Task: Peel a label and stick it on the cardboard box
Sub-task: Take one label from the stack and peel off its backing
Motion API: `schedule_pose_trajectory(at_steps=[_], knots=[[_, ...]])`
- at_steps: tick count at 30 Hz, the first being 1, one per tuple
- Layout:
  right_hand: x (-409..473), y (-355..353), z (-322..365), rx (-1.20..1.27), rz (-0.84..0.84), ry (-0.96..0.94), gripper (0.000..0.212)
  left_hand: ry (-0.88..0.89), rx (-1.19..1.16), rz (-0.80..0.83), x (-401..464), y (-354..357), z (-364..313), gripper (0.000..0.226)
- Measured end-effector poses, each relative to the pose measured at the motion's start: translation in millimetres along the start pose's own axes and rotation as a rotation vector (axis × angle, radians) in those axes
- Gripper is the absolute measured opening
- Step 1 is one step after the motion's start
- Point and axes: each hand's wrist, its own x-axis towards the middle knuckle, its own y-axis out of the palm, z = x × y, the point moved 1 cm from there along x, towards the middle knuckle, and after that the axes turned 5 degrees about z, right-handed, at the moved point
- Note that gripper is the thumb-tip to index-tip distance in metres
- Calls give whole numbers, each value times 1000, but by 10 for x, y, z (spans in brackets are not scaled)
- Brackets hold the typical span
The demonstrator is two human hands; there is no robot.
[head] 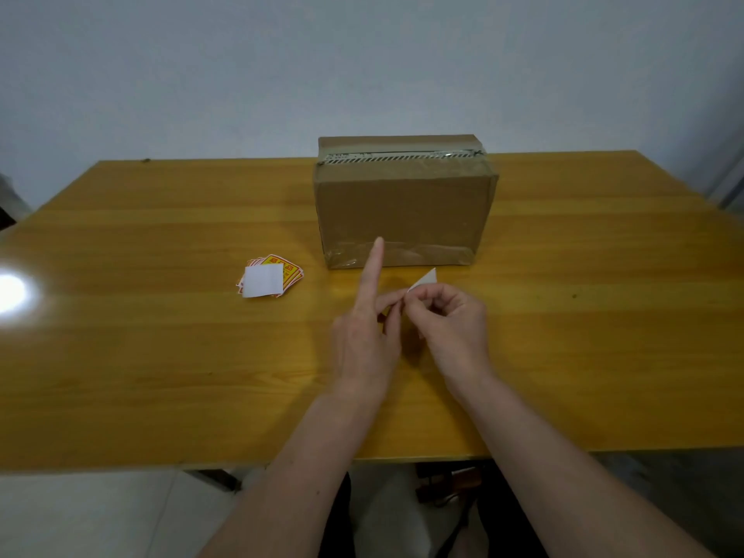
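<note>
A brown cardboard box [402, 203], sealed with clear tape, stands at the far middle of the wooden table [161, 356]. Just in front of it, both hands meet over the table and pinch one label [424, 279], whose white corner sticks up between them. My left hand [366, 336] has its index finger raised straight while the other fingers grip the label. My right hand [451, 320] is curled with its fingertips on the same label. A small stack of red and yellow labels [269, 279] lies to the left, with a white sheet on top.
A grey wall rises behind the table. The table's near edge runs just below my forearms, with floor and dark legs beneath it. A bright light reflection sits on the table's left side.
</note>
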Motion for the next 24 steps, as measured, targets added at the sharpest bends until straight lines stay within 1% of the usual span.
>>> schedule_pose_trajectory(at_steps=[3, 10, 11, 14, 17, 20, 23, 24], knots=[[-9, -7, 11, 9, 3, 13, 9, -19, -53, 20, -3, 13, 14, 79], [-11, 4, 35, -15, -1, 18, 16, -146, -338, 35, 33, 20, 44, 44], [-10, 1, 37, -8, -9, 17, 17, -150, -368, 37, 34, 13, 31, 43], [-9, -13, 24, -6, -7, 12, 13, -186, -432, 49, 54, -6, 43, 52], [-14, -20, 22, -10, 6, 8, 13, -251, -516, 56, 69, -17, 69, 48], [-13, -40, 19, 13, 9, 16, 14, -259, -495, 84, 63, -11, 73, 49], [-15, -45, 12, 22, 14, 7, 12, -208, -449, 100, 61, -3, 60, 56], [-16, -40, 14, 27, 17, 0, 12, -187, -419, 106, 64, -5, 68, 52]])
